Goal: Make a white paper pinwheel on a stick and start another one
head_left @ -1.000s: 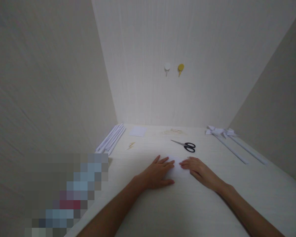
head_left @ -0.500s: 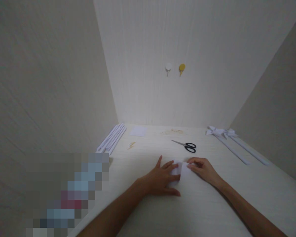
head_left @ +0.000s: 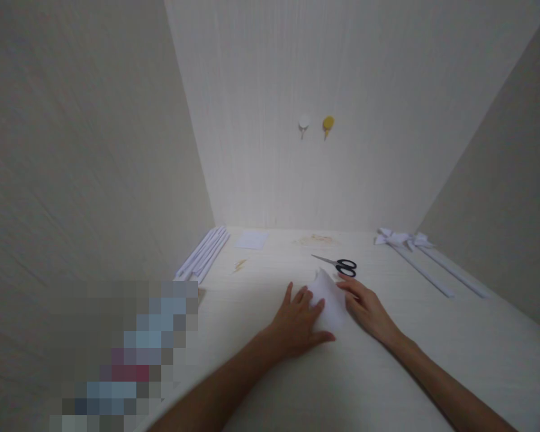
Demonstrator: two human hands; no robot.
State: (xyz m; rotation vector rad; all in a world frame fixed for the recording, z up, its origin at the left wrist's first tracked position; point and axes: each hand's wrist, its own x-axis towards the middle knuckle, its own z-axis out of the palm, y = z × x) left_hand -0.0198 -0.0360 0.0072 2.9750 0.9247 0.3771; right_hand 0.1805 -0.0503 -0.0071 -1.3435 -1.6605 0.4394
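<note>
Shifted up the frame since half a second ago, the right hand (head_left: 363, 302) has its curled fingers at the paper's right edge; whether they pinch it, I can't tell. The left hand (head_left: 299, 321) spreads its fingers over the left side of the white paper (head_left: 332, 305), lower centre, seemingly to steady it on the counter (head_left: 270, 384). Just above lie the scissors (head_left: 346, 267), probably kept within reach; the bow-topped paper sticks (head_left: 425, 274), far right, look parked clear of the work.
</note>
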